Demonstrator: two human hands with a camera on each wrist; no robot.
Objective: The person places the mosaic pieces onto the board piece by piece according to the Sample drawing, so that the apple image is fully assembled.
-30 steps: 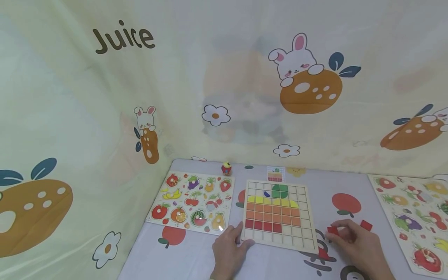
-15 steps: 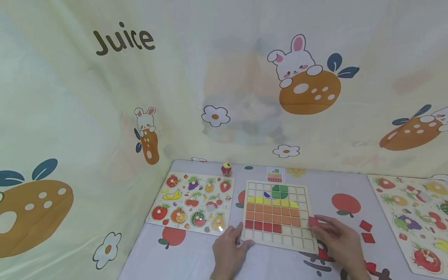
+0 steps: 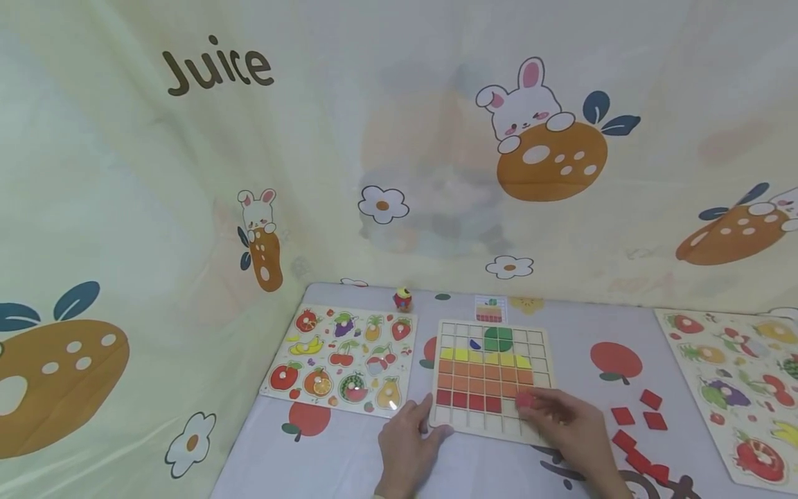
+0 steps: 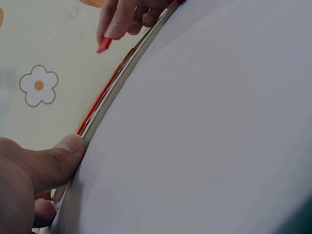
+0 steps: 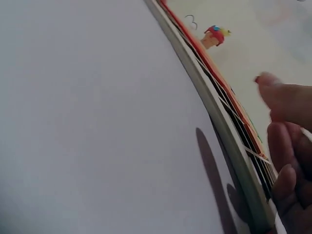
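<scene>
A wooden grid board lies on the table, with yellow, orange and red rows of square tiles and a green and blue shape near its top. My left hand grips its near left corner, thumb at the front edge, as the left wrist view also shows. Over the board's right part, my right hand pinches a red square tile between thumb and fingers. That tile hangs just right of the red row. In the left wrist view the red tile shows above the board's surface.
Several loose red tiles lie to the right of the board. Fruit puzzle boards stand at left and right. Behind the grid board are a small pattern card and a red-and-yellow toy figure.
My right hand has carried the red tile leftward from the table's right side to over the board, uncovering the loose red tiles. The left hand has stayed at the corner.
</scene>
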